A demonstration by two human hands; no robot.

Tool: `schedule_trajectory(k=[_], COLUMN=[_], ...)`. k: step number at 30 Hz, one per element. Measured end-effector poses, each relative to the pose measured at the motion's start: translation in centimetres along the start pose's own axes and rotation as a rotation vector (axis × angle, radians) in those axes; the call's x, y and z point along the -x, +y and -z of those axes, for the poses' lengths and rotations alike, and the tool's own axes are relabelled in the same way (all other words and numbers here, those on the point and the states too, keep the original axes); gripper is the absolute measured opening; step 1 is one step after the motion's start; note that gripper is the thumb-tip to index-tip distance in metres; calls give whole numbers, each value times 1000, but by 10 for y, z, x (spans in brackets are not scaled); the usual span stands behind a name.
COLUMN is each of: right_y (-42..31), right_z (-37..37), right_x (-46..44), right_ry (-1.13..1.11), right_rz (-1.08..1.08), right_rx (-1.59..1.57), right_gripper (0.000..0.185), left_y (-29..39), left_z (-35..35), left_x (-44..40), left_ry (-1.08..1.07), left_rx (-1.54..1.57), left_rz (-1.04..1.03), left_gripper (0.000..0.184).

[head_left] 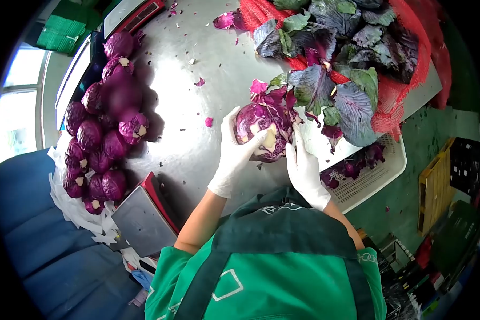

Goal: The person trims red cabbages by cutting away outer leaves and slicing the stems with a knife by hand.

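Observation:
A red cabbage (246, 121) with a pale cut stem and torn, ragged outer leaves is held over the metal table. My left hand (234, 154), in a white glove, grips its left side, with the thumb across the front near the stem. My right hand (305, 172), also gloved in white, presses its fingers against the right side, where loose leaves stick out. Whether a small tool is in the right hand is hidden. Just beyond the right hand, big dark outer leaves (352, 109) spill over the table's edge.
Trimmed red cabbages (89, 134) are heaped at the left of the metal table (181, 144). A red mesh sack (418, 53) with leafy cabbages lies at the back right. Below the right edge, a white perforated crate (357, 193) holds purple scraps. A scale-like device (144, 221) stands at the front left.

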State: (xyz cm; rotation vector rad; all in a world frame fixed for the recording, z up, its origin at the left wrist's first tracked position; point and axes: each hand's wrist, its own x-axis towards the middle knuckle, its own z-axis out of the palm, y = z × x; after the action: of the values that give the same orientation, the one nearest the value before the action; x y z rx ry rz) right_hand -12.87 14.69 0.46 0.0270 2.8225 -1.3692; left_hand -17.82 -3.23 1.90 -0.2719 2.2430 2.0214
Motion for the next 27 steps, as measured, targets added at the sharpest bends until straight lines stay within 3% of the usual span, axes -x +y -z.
schedule_trajectory(k=[7,14,16,17,18,19,20,22,24,27], right_y=[10,25,32,34,40,55,66,42,37,34], right_z=[2,-4,-10,-3,-6,2,9,12,7,3], right_x=[-22,-42,-52,-55,-60,-74,-81,-77,-76,-73], right_ry=[7,86,230,62,131,45,-42,-12,34,95], right_rz=[90,21,210,54,20,-122,-271,-134,-56,124], right_rx=[162,13,-59,-11,-32,-90,-159,-157,-176,-20], right_gripper=[48,37,38,37,36,36,36,38,38,36], left_y=[19,14,15,11,6,-2,-5,-10,29,-4], left_z=[-10,-19,-22,-21,-21,-21,-15,-15,-6,37], left_x=[0,4,8,8,8,12,20,22,34,-7], left_ry=[12,104,117,121,123,104,72,98,6,-43], left_rx=[-57,-114,-82,-49,-14,103,-130,-186,258,-608], left_rz=[1,-44,-30,-32,-43,-49,-172,-304,142,-425], left_gripper=[82,79,78,78,78,76,76,76,73,56])
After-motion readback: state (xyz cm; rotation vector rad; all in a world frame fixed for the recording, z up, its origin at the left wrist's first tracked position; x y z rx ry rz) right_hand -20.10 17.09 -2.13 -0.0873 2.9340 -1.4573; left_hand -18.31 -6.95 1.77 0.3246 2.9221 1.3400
